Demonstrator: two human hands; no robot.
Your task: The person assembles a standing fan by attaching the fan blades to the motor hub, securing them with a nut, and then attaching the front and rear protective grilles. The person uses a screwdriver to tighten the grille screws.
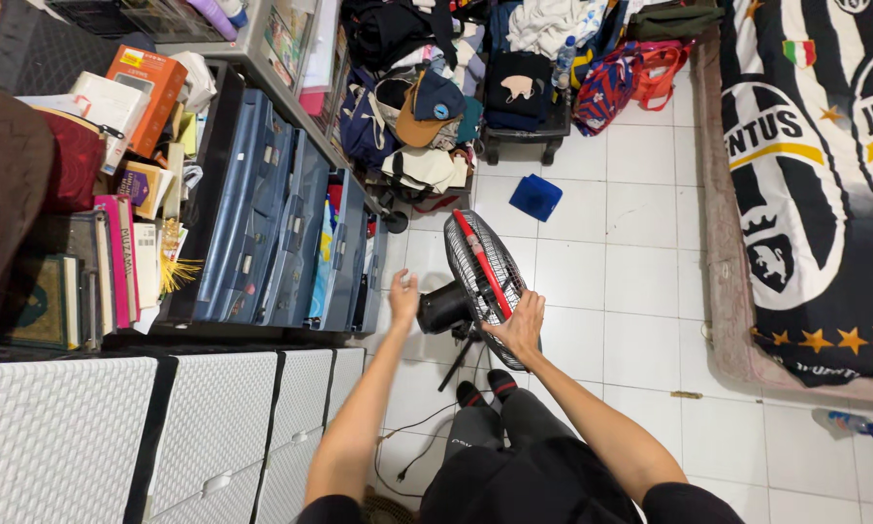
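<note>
- A black pedestal fan (475, 286) is standing on the white tiled floor (640, 262), just ahead of the person's black-socked feet (485, 388).
- Its round wire cage is being seen nearly edge-on, with the long axis running from upper left to lower right; the face is pointing right, toward the mattress (805, 184), and the black motor housing is sticking out to the left.
- A red blade is showing inside the cage.
- The right hand (520, 325) is resting on the lower rim of the cage, its grip spread flat against the wire, not closing around it.
- The left hand (404, 296) is hovering open just left of the motor housing, fingers wide, holding nothing.
- A blue plastic drawer unit (281, 233) is sitting further left, and a blue cloth (535, 196) is lying on the floor beyond the fan.
</note>
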